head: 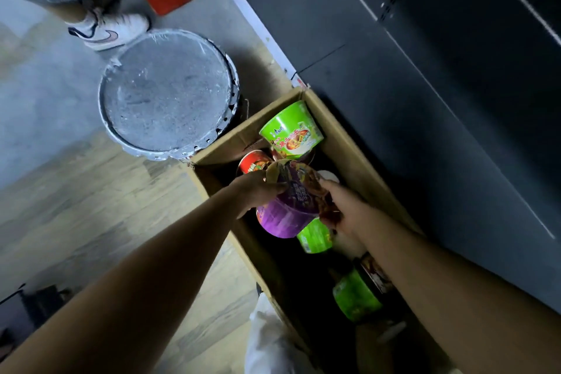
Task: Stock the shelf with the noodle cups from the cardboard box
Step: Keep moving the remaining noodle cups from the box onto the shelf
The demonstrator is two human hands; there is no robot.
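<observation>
Currently the purple noodle cup [287,209] sits between both hands inside the cardboard box [343,136], tilted with its lid toward the far end of the box. The left hand [258,188] curls its fingers over the cup's lid edge and upper wall; the right hand [343,209] grips the opposite side, thumb and fingers wrapped around the rim. Primary risk: the foil lid appears partly lifted or creased at the left-hand side, so a pull applied to the lid rather than the wall could tear it open or let the cup slip back into the box. Secondary risk: the cup rests just above a green noodle cup [314,235] and near a red noodle cup [253,162]; a tilted lift may drag or knock these. A further green noodle cup [291,130] lies on its side at the far end of the box, and another green cup [356,294] lies nearer the person; both are loose and could roll. The dark shelf [425,70] stands immediately beside the box, so a wide swing could strike its edge. The purple cup has a tapered plastic wall, glossy print and a dark printed lid; it should handle as light and crushable. A dusty paint bucket [168,94] stands beside the box on the floor [76,206].
</observation>
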